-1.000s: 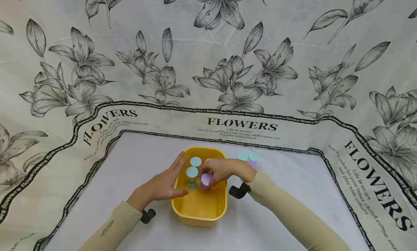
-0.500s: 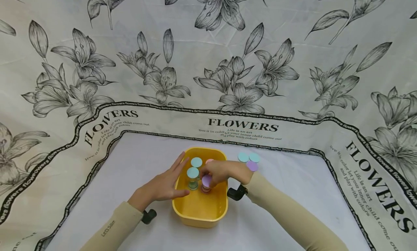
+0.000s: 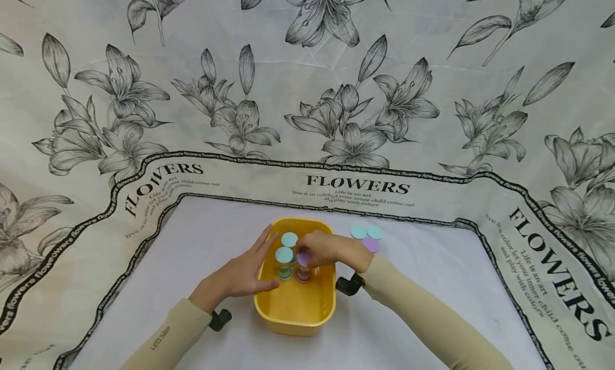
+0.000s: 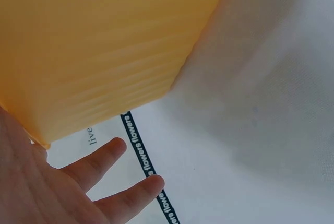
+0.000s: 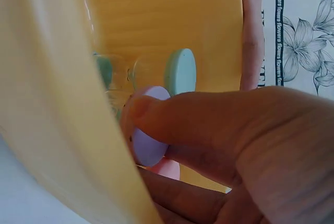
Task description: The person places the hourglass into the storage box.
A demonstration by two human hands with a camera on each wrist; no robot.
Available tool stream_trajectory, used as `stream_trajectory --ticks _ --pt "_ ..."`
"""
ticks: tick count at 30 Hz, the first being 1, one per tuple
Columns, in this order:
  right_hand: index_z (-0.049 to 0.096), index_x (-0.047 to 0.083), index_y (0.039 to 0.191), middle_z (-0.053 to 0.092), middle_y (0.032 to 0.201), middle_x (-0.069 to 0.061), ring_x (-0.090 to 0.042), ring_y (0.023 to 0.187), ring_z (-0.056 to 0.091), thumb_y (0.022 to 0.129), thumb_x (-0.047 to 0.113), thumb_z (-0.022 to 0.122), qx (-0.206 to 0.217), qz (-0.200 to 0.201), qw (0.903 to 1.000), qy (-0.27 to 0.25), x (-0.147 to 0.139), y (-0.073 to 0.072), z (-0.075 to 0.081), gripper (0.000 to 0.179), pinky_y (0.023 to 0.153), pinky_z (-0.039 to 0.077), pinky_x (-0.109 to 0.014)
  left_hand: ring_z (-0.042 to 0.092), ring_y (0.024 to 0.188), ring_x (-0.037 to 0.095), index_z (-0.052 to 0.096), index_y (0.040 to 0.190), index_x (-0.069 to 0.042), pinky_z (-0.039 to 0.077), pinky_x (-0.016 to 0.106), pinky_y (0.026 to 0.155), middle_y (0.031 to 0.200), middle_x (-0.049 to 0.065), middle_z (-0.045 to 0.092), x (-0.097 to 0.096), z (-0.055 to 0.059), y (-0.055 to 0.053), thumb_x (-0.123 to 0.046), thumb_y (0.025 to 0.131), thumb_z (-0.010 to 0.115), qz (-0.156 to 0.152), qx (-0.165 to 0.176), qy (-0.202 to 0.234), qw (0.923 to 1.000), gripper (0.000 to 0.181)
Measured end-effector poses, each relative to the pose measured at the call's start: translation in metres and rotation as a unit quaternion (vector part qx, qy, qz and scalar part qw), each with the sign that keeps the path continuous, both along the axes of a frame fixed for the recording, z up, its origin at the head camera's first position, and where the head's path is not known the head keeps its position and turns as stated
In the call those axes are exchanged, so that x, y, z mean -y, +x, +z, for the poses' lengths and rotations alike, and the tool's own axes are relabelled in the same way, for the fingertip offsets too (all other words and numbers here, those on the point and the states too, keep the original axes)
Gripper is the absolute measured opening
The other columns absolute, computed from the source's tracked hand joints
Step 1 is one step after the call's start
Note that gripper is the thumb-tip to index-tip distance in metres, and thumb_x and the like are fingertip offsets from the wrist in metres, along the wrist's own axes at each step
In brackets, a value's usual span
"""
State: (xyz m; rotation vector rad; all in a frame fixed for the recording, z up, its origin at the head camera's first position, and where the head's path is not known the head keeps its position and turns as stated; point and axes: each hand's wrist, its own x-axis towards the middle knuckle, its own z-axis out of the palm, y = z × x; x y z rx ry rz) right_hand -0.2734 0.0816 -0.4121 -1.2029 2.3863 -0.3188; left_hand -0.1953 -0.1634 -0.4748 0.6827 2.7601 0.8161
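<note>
Purple-capped sand timer (image 3: 304, 262) is inside the yellow bin (image 3: 293, 327), a bit toward 3 from its middle, roughly upright. Clock = head view, 12 away from the person.

Near to far: bin's near wall at 6. Left hand (image 3: 237, 274) at 9, fingers spread, gripping nothing, alongside the bin's left wall; can't tell if it bears on it. Right hand (image 3: 319, 247) crosses the rim at 2 and pinches the purple cap, thumb on it in the right wrist view. Front teal-capped timer (image 3: 284, 260) is just beside at 9, rear teal-capped timer (image 3: 289, 239) at 11. Pink cap (image 5: 168, 168) shows only in the right wrist view. Outside the bin, on the white tabletop (image 3: 192, 242): two teal discs (image 3: 357, 231) and one purple disc (image 3: 371, 245) at 2; can't tell if they're full timers. Flower-print cloth (image 3: 269, 180) at 12.

Delta over last half second: purple cap and right hand shifted toward 12, more timer body exposed, pink cap now hidden in head view; left hand unchanged. My read: timer is being lifted or nudged, so its spot isn't final. Can't tell if its base is off the bin floor.
</note>
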Motion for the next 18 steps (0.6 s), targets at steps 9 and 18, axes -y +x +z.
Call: stream_trajectory --ticks 9,18 --pt "0.07 -0.002 0.124 0.073 0.123 -0.016 -0.032 0.114 0.07 0.097 0.005 0.067 0.028 -0.031 0.9964 -0.074 -0.016 0.0 0.013 0.028 0.097 0.059 -0.041 0.051 0.14 0.042 0.005 0.168 -0.022 0.059 0.056 0.092 0.174 -0.006 -0.015 0.002 -0.001 0.001 -0.069 0.088 0.063 -0.004 -0.005 0.006 1.0 0.11" --pt "0.064 0.0 0.131 0.07 0.127 -0.018 -0.037 0.119 0.067 0.1 0.013 0.064 -0.038 -0.119 0.9795 -0.158 -0.075 -0.013 0.028 0.033 0.096 0.059 -0.047 0.049 0.141 0.043 0.005 0.168 -0.024 0.059 0.057 0.092 0.173 -0.008 -0.017 0.0 -0.003 0.0 -0.072 0.086 0.062 0.0 0.001 0.007 1.0 0.111"
